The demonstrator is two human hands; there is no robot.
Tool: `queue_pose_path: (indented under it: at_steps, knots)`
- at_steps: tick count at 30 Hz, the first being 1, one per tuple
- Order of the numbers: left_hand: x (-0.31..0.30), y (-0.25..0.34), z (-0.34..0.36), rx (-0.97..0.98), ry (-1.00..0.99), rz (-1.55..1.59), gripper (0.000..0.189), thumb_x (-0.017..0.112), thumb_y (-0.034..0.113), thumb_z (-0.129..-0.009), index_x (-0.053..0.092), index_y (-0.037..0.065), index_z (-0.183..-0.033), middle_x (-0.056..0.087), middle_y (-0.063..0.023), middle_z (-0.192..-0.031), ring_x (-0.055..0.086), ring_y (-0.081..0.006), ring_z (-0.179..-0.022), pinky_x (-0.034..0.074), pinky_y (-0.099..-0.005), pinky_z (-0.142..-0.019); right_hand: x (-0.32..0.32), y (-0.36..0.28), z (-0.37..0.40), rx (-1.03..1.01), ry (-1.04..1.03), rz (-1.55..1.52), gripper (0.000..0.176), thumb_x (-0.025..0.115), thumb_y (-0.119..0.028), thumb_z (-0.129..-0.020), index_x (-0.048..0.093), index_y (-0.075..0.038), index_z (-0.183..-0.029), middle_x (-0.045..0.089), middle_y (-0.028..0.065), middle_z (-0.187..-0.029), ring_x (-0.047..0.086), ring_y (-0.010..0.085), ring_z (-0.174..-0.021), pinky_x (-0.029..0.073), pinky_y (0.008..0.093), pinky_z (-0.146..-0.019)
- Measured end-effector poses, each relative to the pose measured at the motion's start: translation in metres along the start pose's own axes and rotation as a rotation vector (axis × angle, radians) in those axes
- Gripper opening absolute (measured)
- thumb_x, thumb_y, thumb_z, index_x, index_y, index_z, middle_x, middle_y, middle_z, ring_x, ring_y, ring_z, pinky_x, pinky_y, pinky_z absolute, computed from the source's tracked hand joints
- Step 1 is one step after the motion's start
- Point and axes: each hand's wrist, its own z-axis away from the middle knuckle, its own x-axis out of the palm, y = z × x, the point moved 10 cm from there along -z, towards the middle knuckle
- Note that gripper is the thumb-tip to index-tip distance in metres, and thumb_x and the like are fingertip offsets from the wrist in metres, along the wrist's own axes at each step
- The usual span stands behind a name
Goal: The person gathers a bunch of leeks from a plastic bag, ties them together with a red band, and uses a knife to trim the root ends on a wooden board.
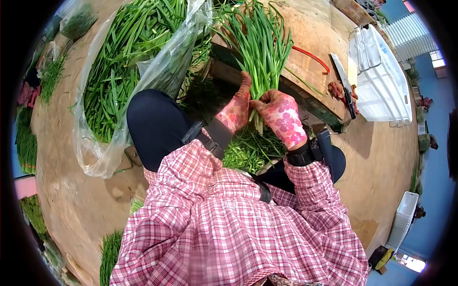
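A bunch of garlic chives [262, 52] stands over the near edge of the low wooden table, leaf ends pointing away from me. My left hand [234, 108], in a pink patterned glove, is closed round the left side of the stems, thumb pointing up. The fingers behind the bunch are partly hidden. My right hand [282, 117], in a matching flowered glove, pinches the pale stems from the right with curled fingers. Cut green trimmings [245, 155] lie below between my knees.
A clear plastic bag [88, 148] full of chives lies open on the left. On the wooden table [305, 28] are a red strap [312, 55] and a knife [344, 83]. A white plastic crate [381, 78] stands to the right. More greens [110, 255] lie at lower left.
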Motion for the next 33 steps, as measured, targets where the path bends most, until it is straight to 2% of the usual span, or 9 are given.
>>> queue_pose_path:
  at_steps: [2, 7, 8, 13, 18, 21, 25, 29, 33]
  knots:
    - [0.008, -0.002, -0.007, 0.047, -0.089, 0.105, 0.084, 0.045, 0.075, -0.083, 0.043, 0.013, -0.140, 0.056, -0.0057, -0.127, 0.057, -0.0213, -0.111, 0.048, -0.0387, -0.092, -0.004, -0.006, 0.003, -0.077, 0.118, 0.141, 0.022, 0.071, -0.018, -0.083, 0.065, 0.003, -0.085, 0.058, 0.0051, -0.060, 0.055, 0.0102, -0.054, 0.044, 0.0281, -0.050]
    - [0.017, -0.013, -0.003, -0.138, -0.431, 0.495, 0.058, 0.050, 0.053, -0.094, 0.053, 0.007, -0.129, 0.062, -0.0124, -0.118, 0.063, -0.0264, -0.100, 0.052, -0.0420, -0.084, 0.014, 0.030, 0.004, 0.296, -0.126, -0.562, 0.016, 0.065, -0.017, -0.088, 0.062, -0.002, -0.086, 0.058, -0.0009, -0.065, 0.056, 0.0076, -0.055, 0.043, 0.0213, -0.049]
    - [-0.005, -0.028, -0.008, -0.208, -0.215, 0.420, 0.046, 0.051, 0.042, -0.096, 0.057, 0.004, -0.121, 0.066, -0.0141, -0.107, 0.066, -0.0287, -0.088, 0.054, -0.0437, -0.078, 0.013, 0.034, 0.003, 0.306, -0.148, -0.626, 0.014, 0.064, -0.017, -0.089, 0.061, -0.003, -0.086, 0.058, -0.0015, -0.067, 0.054, 0.0068, -0.055, 0.041, 0.0208, -0.049]
    - [-0.010, -0.022, -0.010, -0.035, -0.145, 0.099, 0.032, 0.063, 0.023, -0.092, 0.060, 0.001, -0.115, 0.068, -0.0096, -0.097, 0.067, -0.0199, -0.080, 0.057, -0.0343, -0.072, 0.002, 0.012, 0.019, 0.247, -0.295, -1.029, 0.014, 0.062, -0.019, -0.088, 0.058, -0.005, -0.088, 0.059, -0.0008, -0.076, 0.047, 0.0053, -0.056, 0.033, 0.0201, -0.049]
    - [-0.007, -0.012, -0.007, 0.013, -0.041, 0.002, 0.034, 0.064, 0.013, -0.090, 0.058, 0.003, -0.122, 0.066, -0.0076, -0.110, 0.065, -0.0186, -0.093, 0.055, -0.0327, -0.082, -0.013, -0.041, 0.057, -0.079, -0.883, -0.358, 0.032, 0.073, -0.006, -0.081, 0.064, 0.000, -0.111, 0.069, 0.0071, -0.095, 0.063, 0.0155, -0.082, 0.050, 0.0297, -0.075]
    - [-0.031, -0.022, -0.025, 0.172, -0.048, -0.004, 0.026, 0.063, 0.013, -0.090, 0.060, 0.005, -0.115, 0.065, -0.0073, -0.101, 0.062, -0.0180, -0.091, 0.050, -0.0329, -0.075, -0.020, -0.050, 0.000, 0.014, -0.364, -0.215, 0.038, 0.075, -0.028, -0.081, 0.067, 0.000, -0.104, 0.070, 0.0134, -0.087, 0.066, 0.0190, -0.081, 0.051, 0.0309, -0.073]
    - [-0.034, -0.043, -0.039, -0.003, -0.076, 0.437, 0.033, 0.048, 0.026, -0.097, 0.049, 0.009, -0.126, 0.053, -0.0078, -0.124, 0.052, -0.0181, -0.110, 0.043, -0.0330, -0.093, 0.024, -0.052, -0.055, -0.221, -0.139, 0.587, 0.043, 0.074, -0.041, -0.076, 0.068, -0.004, -0.098, 0.068, 0.0200, -0.091, 0.065, 0.0368, -0.084, 0.052, 0.0427, -0.075]
    - [0.001, -0.006, -0.014, 0.228, -0.325, -0.131, 0.054, 0.067, 0.015, -0.087, 0.041, 0.007, -0.134, 0.054, -0.0049, -0.123, 0.052, -0.0173, -0.113, 0.044, -0.0303, -0.095, 0.019, -0.020, -0.064, -0.039, -0.116, -0.087, 0.021, 0.069, -0.023, -0.083, 0.068, -0.005, -0.093, 0.067, 0.0102, -0.077, 0.064, 0.0202, -0.071, 0.050, 0.0342, -0.065]
    - [0.002, -0.018, -0.003, -0.091, -0.314, 0.325, 0.048, 0.069, 0.026, -0.088, 0.050, 0.010, -0.130, 0.059, -0.0069, -0.120, 0.059, -0.0249, -0.110, 0.050, -0.0492, -0.093, -0.007, -0.001, -0.044, 0.096, -0.114, -0.961, 0.015, 0.064, -0.016, -0.089, 0.064, -0.002, -0.093, 0.066, 0.0031, -0.084, 0.060, 0.0129, -0.074, 0.050, 0.0257, -0.067]
